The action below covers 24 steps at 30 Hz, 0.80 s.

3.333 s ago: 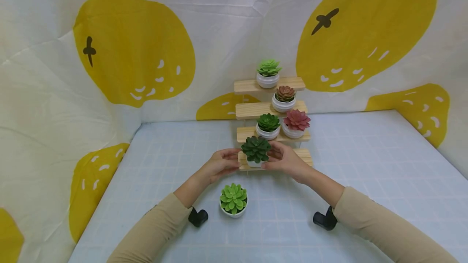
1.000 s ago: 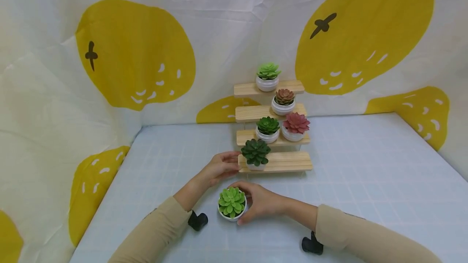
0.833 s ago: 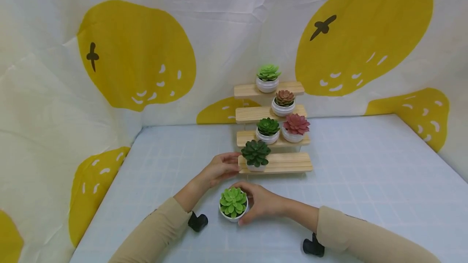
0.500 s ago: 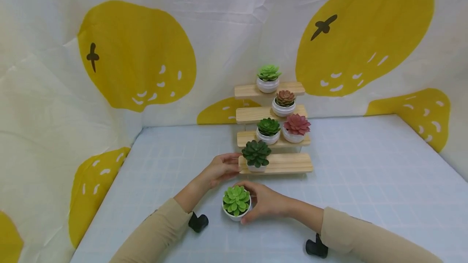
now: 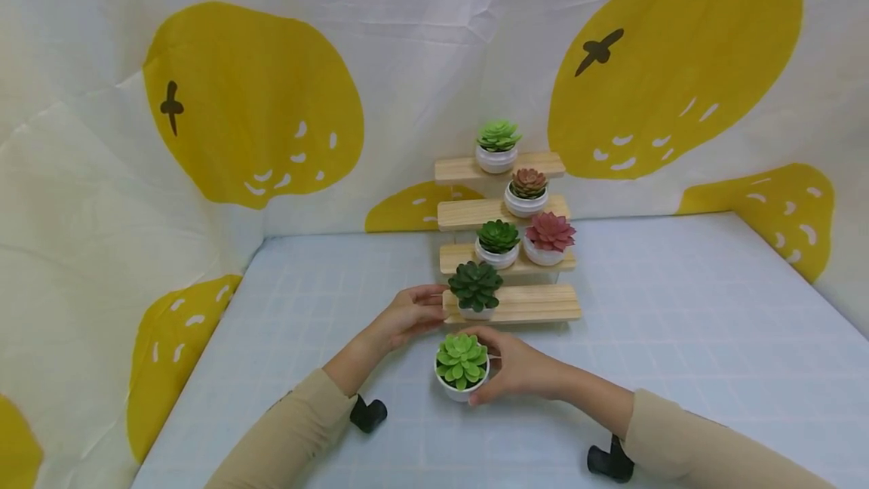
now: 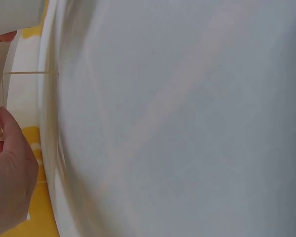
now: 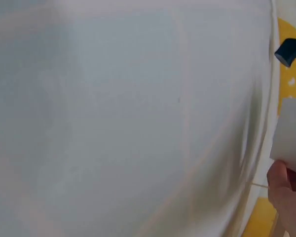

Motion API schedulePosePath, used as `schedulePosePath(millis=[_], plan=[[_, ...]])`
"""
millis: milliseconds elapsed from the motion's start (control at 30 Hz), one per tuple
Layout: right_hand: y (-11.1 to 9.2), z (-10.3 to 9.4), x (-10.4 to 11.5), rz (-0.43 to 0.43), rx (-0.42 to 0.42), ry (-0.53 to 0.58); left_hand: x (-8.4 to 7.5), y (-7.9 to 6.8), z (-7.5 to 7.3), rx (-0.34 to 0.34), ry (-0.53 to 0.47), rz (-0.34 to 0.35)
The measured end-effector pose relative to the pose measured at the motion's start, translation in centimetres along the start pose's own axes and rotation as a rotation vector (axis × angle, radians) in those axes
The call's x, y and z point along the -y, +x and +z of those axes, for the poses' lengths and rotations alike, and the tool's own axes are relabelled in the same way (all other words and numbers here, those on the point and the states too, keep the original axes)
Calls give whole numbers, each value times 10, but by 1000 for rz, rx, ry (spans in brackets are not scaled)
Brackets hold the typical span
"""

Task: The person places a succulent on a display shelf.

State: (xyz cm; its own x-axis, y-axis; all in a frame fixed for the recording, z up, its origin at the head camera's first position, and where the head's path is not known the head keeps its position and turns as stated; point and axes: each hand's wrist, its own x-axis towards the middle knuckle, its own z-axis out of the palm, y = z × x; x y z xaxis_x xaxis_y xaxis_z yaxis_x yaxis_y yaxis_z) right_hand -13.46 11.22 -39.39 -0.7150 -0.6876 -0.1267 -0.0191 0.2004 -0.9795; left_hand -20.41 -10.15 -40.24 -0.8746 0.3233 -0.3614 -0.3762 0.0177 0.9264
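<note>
My right hand (image 5: pixel 519 368) grips the white pot of a light green succulent (image 5: pixel 462 362) between thumb and fingers, just in front of the tiered wooden stand (image 5: pixel 536 303). In the right wrist view the pot (image 7: pixel 290 133) shows as a pale, smooth wall above my fingers. My left hand (image 5: pixel 407 317) holds the left end of the stand's lowest board, its thumb in front in the left wrist view. Beside those fingertips, a dark green succulent (image 5: pixel 475 285) stands at the left of that board.
Higher boards hold a green succulent (image 5: pixel 498 235), a pink one (image 5: pixel 550 232), a brownish one (image 5: pixel 528 184) and a light green one (image 5: pixel 498 136). Black wrist-worn pieces (image 5: pixel 369 415) hang below both sleeves. A pear-patterned curtain (image 5: pixel 407 59) backs the pale blue tablecloth (image 5: pixel 326 270).
My right hand has left the dark green succulent's pot, taken hold of the light green succulent and carried it right and toward the stand. My left hand stays at the lowest board.
</note>
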Motion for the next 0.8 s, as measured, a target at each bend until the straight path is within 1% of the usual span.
schedulePosePath(millis=[267, 567, 800], plan=[[-10, -12, 3, -5, -23, -2, 0, -1, 0, 4, -7, -5], [-22, -25, 8, -4, -60, -24, 1, -1, -2, 29, -29, 19], [-32, -35, 12, -11, -108, -50, 2, 2, -2, 19, -19, -1]])
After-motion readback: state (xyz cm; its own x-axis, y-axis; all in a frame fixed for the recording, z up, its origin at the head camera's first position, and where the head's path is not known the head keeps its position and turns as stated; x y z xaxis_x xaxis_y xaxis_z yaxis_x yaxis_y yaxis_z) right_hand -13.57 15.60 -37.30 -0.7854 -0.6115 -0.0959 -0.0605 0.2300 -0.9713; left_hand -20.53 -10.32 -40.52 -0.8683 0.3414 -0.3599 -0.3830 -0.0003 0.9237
